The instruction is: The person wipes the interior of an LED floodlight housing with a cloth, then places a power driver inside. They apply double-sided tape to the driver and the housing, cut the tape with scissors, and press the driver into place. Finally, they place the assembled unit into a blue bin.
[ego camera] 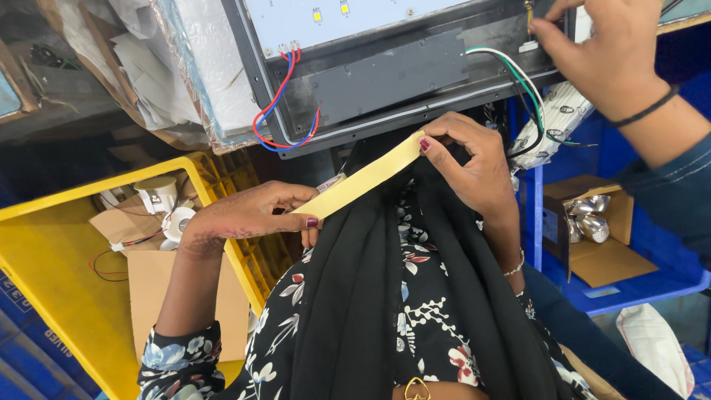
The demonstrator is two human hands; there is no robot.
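Yellowish tape strip (366, 178) stretches taut between your hands: your left hand (248, 215) pinches its lower end, your right hand (474, 167) pinches the upper end between thumb and forefinger. Just above your right hand sits a dark light panel (385, 74) with red and blue wires (278, 111). Beyond it, another person's hand (603, 52) touches the panel's corner. Left of your left hand stands a yellow crate (52, 252).

Single head cam, looks steeply down, close over lap, light panel (385, 67) at frame top.
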